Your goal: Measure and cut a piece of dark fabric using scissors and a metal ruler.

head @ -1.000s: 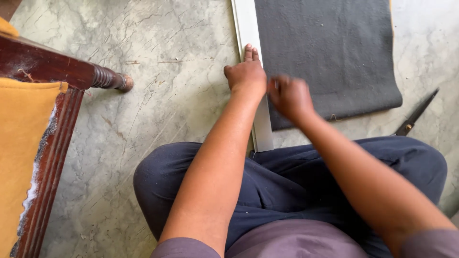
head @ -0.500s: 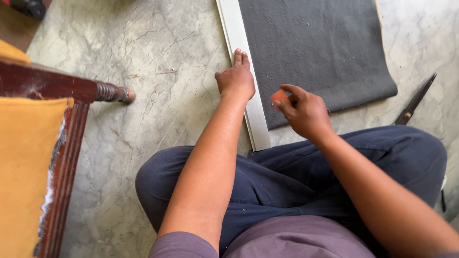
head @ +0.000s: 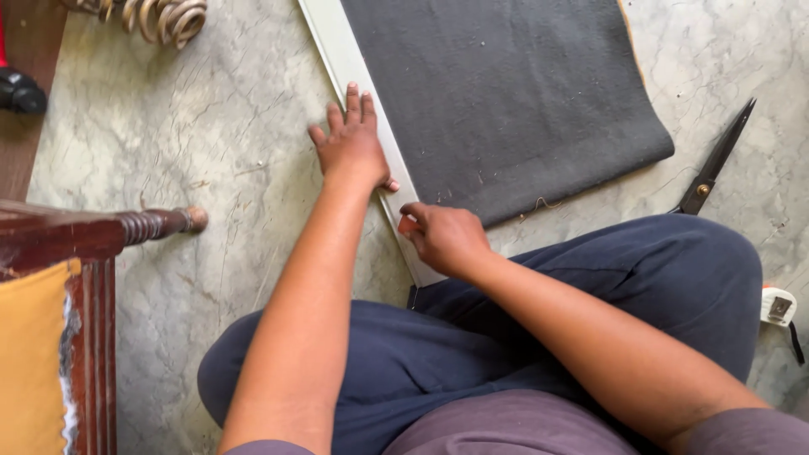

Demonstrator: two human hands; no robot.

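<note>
A grey marbled stone floor fills the view, and on it lies a large dark grey sheet of felt-like fabric, flat, with its near edge just ahead of the person's knees. Along the fabric's left edge runs a long white flat straightedge, laid partly over that edge and slanting toward the person's lap. At the left stands a dark carved wooden chair frame with a yellow cushion, its turned arm end pointing toward the middle. The left hand is spread flat, palm down, pressing on the straightedge with the fingers also reaching onto the floor beside it. The right hand is curled, pinching a small orange-red piece, likely chalk, against the straightedge's near end by the fabric's corner. A pair of black scissors lies shut on the floor right of the fabric, well apart from both hands. Coiled metal springs sit at the top left.
</note>
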